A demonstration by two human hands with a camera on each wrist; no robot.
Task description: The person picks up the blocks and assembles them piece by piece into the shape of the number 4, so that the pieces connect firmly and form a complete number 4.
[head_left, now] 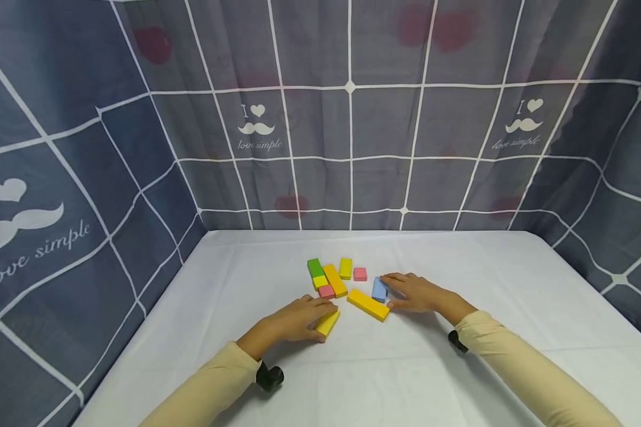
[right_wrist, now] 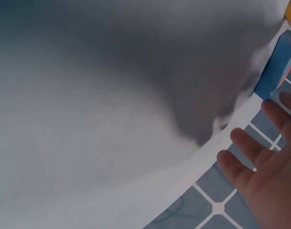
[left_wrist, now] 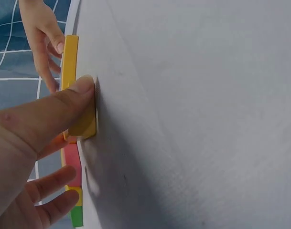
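My left hand (head_left: 301, 320) pinches a yellow block (head_left: 327, 324), thumb on the near side in the left wrist view and the other fingers loosely spread. My right hand (head_left: 415, 293) is at a blue block (head_left: 379, 290), forefinger at its far end and thumb by its near end. Beside it, a longer orange-yellow block (head_left: 367, 305) lies slantwise, one end close to the right thumb. Just beyond the left fingertips is a pink block (head_left: 326, 292), in line with a small yellow block (head_left: 320, 281) and a green block (head_left: 315, 267).
An orange block (head_left: 335, 280) lies alongside that row. Farther back are another yellow block (head_left: 345, 268) and a small pink block (head_left: 360, 274). A white cloth covers the table (head_left: 406, 379); a grey checked curtain (head_left: 320, 130) hangs behind and at both sides.
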